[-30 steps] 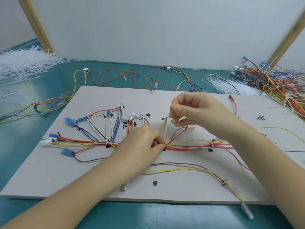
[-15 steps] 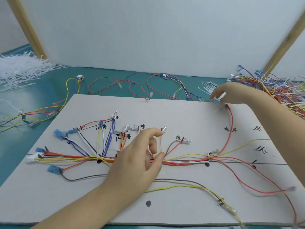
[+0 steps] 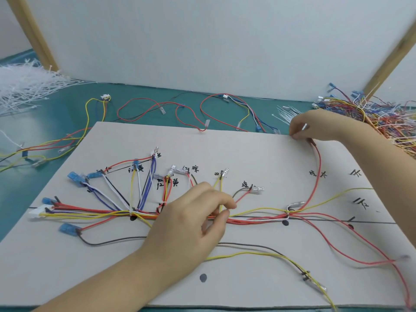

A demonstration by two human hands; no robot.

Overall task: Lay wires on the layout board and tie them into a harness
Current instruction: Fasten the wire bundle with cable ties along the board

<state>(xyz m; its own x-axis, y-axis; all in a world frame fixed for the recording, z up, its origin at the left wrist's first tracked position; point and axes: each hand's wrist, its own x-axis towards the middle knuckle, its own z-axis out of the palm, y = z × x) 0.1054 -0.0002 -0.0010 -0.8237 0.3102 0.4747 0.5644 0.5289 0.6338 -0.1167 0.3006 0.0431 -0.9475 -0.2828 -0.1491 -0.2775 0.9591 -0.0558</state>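
A pale layout board with black handwritten marks lies on the teal table. Along its drawn line runs a bundle of red, yellow, blue and white wires, with branches fanning out to blue and clear terminals on the left. My left hand rests on the board's middle and pinches the bundle between thumb and forefinger. My right hand is at the board's far right edge, beside a small pile of white cable ties. Its curled fingertips pinch what looks like a thin white tie. A long red wire ends just under that hand.
A large heap of white cable ties lies at the far left. A tangled heap of coloured wires fills the far right. Loose red, yellow and blue wires lie on the table behind the board. White panels stand at the back.
My right hand let go of the tie tail at the bundle and reached to the far right, to the cable tie pile. My left hand stayed on the bundle.
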